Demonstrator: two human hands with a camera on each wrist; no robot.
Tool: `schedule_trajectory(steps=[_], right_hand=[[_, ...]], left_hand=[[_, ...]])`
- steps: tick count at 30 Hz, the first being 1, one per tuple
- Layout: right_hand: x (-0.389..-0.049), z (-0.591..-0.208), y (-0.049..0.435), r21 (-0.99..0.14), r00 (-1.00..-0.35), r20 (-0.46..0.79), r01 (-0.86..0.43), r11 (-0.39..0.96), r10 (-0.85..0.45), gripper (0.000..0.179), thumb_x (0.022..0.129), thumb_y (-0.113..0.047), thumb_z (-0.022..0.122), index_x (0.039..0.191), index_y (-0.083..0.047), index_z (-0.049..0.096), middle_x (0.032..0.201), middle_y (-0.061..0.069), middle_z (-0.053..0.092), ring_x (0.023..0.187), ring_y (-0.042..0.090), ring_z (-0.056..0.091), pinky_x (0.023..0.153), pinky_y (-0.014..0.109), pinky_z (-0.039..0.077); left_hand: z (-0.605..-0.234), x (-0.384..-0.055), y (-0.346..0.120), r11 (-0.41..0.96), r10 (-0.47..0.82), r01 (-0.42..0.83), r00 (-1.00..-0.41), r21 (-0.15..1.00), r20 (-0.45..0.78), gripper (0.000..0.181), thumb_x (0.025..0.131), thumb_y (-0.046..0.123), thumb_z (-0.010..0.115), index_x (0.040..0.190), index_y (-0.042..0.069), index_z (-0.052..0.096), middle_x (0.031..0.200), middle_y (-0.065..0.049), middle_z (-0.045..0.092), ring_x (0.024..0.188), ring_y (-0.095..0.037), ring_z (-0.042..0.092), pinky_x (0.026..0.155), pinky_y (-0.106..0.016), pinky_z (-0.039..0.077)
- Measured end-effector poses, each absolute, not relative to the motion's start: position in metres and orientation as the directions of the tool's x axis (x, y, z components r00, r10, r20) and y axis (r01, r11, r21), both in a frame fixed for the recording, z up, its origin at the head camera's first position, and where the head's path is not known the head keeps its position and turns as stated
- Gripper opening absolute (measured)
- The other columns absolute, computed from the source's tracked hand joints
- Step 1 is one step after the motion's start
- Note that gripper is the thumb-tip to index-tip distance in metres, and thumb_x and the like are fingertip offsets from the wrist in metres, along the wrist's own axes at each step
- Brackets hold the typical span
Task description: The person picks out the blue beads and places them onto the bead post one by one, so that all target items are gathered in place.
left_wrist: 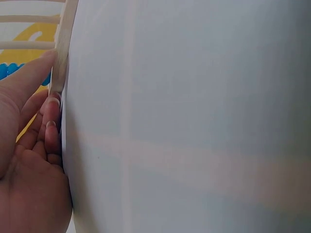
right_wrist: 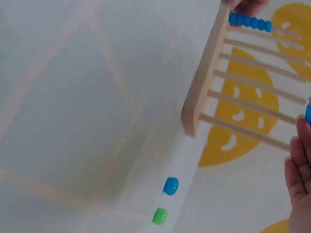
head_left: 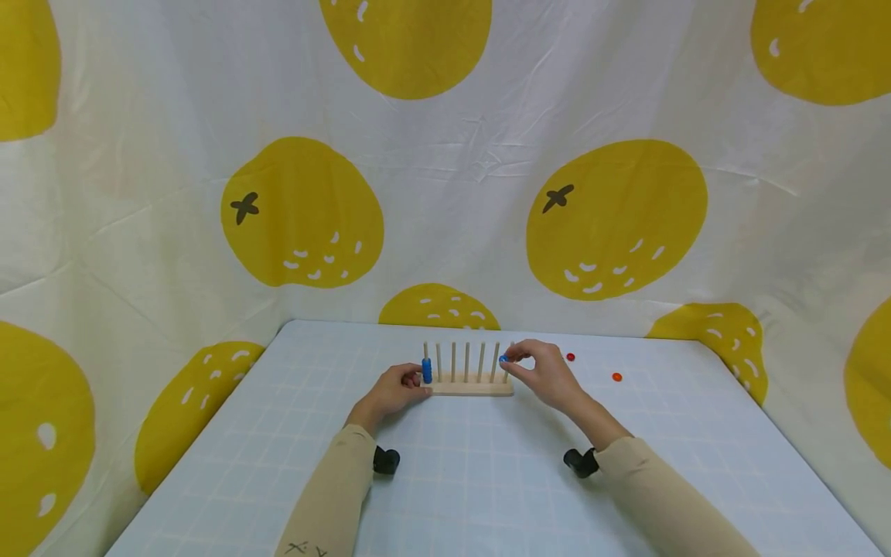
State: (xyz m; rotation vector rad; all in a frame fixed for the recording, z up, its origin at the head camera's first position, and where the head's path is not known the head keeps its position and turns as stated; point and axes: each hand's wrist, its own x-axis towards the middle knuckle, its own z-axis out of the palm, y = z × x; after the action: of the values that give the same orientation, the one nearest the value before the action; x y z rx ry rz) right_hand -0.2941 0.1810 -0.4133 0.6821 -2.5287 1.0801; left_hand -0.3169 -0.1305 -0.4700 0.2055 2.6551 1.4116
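A wooden peg rack [head_left: 468, 389] with several upright pegs stands on the table. Blue beads [head_left: 427, 370] are stacked on its leftmost peg, also visible as a blue row [right_wrist: 250, 22] in the right wrist view. My left hand [head_left: 393, 391] grips the left end of the rack's base, thumb in front and fingers curled behind. Between thumb and fingertips, my right hand [head_left: 550, 376] pinches a single blue bead [head_left: 503, 359] near the tops of the rightmost pegs. That bead shows only partly at the right wrist view's edge.
To the right of the rack lie a red bead [head_left: 571, 357] and an orange bead [head_left: 616, 377]. The right wrist view shows a loose blue bead [right_wrist: 171, 186] and a green bead [right_wrist: 160, 216] on the table. A fruit-print curtain [head_left: 445, 193] hangs behind the table.
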Motion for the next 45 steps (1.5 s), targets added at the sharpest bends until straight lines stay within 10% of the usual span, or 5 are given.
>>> schedule_trajectory(steps=[45], right_hand=[[-0.327,-0.387,0.079,-0.549,-0.760,0.453,-0.649,0.526,-0.465,0.013,0.099,-0.017,0.070,0.106,-0.007,0.072,0.102,0.004,0.071,0.095,0.019,0.062,0.085,0.038,0.053]], left_hand=[[-0.471,-0.321,-0.134,0.534,0.228,0.103,-0.973,0.839,-0.026,0.043,0.090,0.020,0.081,0.126,0.003,0.066,0.095,-0.004,0.058,0.087,-0.019,0.051,0.081,-0.033,0.043]])
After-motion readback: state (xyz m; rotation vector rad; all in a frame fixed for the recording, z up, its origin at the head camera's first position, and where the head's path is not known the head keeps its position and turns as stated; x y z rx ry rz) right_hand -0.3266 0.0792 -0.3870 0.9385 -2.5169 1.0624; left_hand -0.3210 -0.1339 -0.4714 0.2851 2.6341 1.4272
